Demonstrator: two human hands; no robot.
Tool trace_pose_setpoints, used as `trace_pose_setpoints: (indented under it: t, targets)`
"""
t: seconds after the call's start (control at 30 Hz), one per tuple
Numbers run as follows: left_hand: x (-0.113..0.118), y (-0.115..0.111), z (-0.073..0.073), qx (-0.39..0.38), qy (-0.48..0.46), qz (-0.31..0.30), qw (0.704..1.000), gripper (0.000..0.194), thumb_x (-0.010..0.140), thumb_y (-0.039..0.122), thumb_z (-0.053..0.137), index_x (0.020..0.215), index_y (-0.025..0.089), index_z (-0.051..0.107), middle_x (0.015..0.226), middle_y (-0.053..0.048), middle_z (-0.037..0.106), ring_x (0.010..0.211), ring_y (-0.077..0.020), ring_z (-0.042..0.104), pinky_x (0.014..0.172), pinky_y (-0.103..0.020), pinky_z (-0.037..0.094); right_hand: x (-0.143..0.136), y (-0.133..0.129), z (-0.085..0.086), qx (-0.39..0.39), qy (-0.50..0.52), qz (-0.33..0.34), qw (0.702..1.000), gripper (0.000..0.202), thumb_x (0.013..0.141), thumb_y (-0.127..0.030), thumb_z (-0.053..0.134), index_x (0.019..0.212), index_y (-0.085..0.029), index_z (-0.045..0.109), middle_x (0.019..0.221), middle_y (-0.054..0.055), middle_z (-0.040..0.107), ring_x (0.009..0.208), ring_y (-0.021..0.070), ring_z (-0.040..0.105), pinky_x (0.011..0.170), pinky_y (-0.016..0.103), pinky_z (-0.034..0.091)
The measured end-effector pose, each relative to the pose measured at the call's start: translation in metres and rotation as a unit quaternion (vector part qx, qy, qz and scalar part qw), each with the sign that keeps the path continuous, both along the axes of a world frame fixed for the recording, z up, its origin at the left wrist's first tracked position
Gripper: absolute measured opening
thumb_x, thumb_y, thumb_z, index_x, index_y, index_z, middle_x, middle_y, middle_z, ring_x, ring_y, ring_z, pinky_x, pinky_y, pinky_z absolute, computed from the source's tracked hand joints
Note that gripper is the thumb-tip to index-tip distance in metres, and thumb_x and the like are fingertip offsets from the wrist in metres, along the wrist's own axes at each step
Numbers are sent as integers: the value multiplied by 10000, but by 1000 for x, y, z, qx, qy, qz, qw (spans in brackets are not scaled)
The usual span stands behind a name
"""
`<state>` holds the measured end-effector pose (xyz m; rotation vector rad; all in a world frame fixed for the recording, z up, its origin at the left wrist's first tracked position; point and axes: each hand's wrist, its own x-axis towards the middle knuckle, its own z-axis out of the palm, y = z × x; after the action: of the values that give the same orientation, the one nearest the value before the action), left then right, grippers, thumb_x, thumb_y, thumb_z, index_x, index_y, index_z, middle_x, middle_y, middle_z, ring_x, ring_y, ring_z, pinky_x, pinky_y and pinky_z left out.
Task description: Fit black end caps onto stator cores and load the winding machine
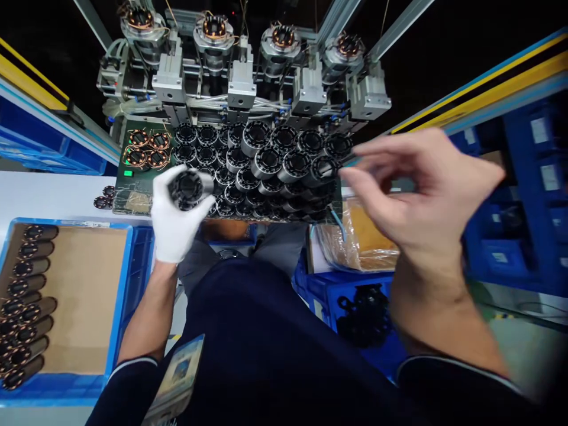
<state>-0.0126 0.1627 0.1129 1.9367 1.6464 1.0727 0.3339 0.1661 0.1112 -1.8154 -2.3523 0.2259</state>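
My left hand (171,228), in a white glove, grips an unwound stator core (189,188), a metal ring with black slotted insulation, over the left front of the bench. Stacked rows of similar stator cores (267,161) stand just right of it. My bare right hand (412,189) is at the right end of these stacks, slightly blurred. Its thumb and forefinger are curled toward each other in a pinch; whatever lies between the tips is too small to make out. Several copper-wound stators (157,158) sit at the bench's left end.
Behind the stacks is a winding machine (242,83) with several heads carrying stators. A blue tray (118,296) with wound stators along its left side is at left. On the right are a plastic-wrapped package (373,239) and a blue bin (323,302) with black parts.
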Motion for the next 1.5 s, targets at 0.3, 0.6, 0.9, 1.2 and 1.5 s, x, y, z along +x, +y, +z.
trace_pose_setpoints:
  t: [0.3, 0.6, 0.9, 1.2, 1.5]
  targets:
    - [44, -56, 17, -5, -168, -117, 979, 692, 854, 217, 980, 1432, 270, 604, 1488, -95, 748, 1432, -293, 741, 1297, -492, 585, 90, -95, -80, 40, 96, -272, 957, 370, 1056, -436, 721, 1207, -120, 842, 891, 114, 718, 793, 256, 667, 825, 425, 591]
    - [120, -67, 44, 31, -35, -282, 958, 670, 911, 223, 960, 1494, 283, 637, 1463, -60, 757, 1349, -270, 767, 1184, -405, 634, 120, -123, -108, 71, 196, -299, 931, 194, 1089, -354, 666, 1127, -183, 749, 1030, 112, 780, 952, 267, 740, 960, 444, 624]
    - [294, -19, 29, 158, 337, -458, 807, 250, 981, 173, 742, 1224, 123, 771, 1096, -152, 788, 1160, -396, 731, 1087, -564, 583, 141, -243, -83, 175, 258, -422, 851, 379, 1072, -581, 653, 1163, -221, 730, 852, 56, 693, 733, 255, 628, 801, 438, 586]
    - [335, -1, -10, 101, 506, -425, 744, 351, 965, 203, 748, 1283, 69, 807, 1271, -195, 748, 1346, -429, 656, 1421, -710, 288, 128, -279, -110, 234, 435, -444, 748, 409, 1108, -696, 538, 1179, -295, 574, 950, 40, 620, 828, 251, 643, 790, 434, 582]
    - [266, -59, 19, 116, 410, -462, 778, 584, 1070, 382, 762, 1594, 147, 655, 1682, -193, 576, 1584, -439, 506, 1441, -661, 325, 107, -227, -66, 81, 470, -310, 822, 1078, 873, -472, 854, 1806, -367, 322, 1214, 89, 591, 841, 240, 584, 631, 374, 563]
